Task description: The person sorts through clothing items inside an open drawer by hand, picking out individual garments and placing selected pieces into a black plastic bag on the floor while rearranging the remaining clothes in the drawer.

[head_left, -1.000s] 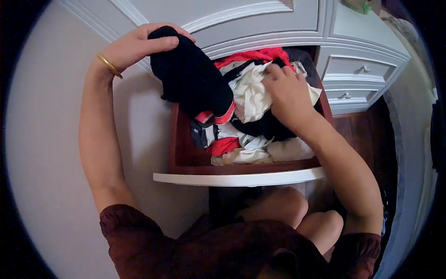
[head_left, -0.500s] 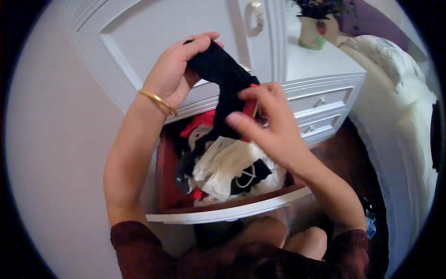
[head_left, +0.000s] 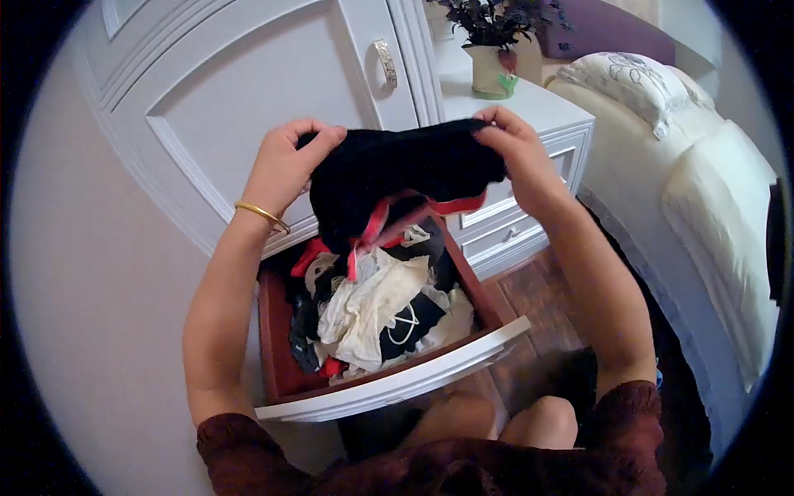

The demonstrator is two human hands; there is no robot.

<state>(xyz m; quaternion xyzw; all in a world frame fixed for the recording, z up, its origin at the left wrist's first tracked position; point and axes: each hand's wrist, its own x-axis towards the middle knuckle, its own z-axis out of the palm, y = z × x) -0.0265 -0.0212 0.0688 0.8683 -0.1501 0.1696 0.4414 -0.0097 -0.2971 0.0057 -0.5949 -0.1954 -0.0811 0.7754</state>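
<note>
A black cloth garment with red trim (head_left: 401, 165) is stretched between my two hands above the open drawer. My left hand (head_left: 285, 165) pinches its left upper corner, thumb on the near side, a gold bangle around the wrist. The right upper corner is gripped by my right hand (head_left: 523, 157). The garment's lower edge and a red strip hang down over the drawer (head_left: 405, 380). Inside lies a jumble of clothes, including a cream cloth piece (head_left: 376, 302) and a black piece with a pale cord (head_left: 413, 324). What kind of garment I hold is unclear.
Behind the drawer stands a white cabinet door with a metal handle (head_left: 385, 64). To its right, a low white chest (head_left: 529, 112) carries a potted plant (head_left: 495, 70). A bed with pale covers (head_left: 703, 223) runs along the right side, beside the wooden floor (head_left: 533, 306).
My right hand has moved up and right and taken hold of the black garment, which is now spread wide. The view has shifted, showing more of the bed.
</note>
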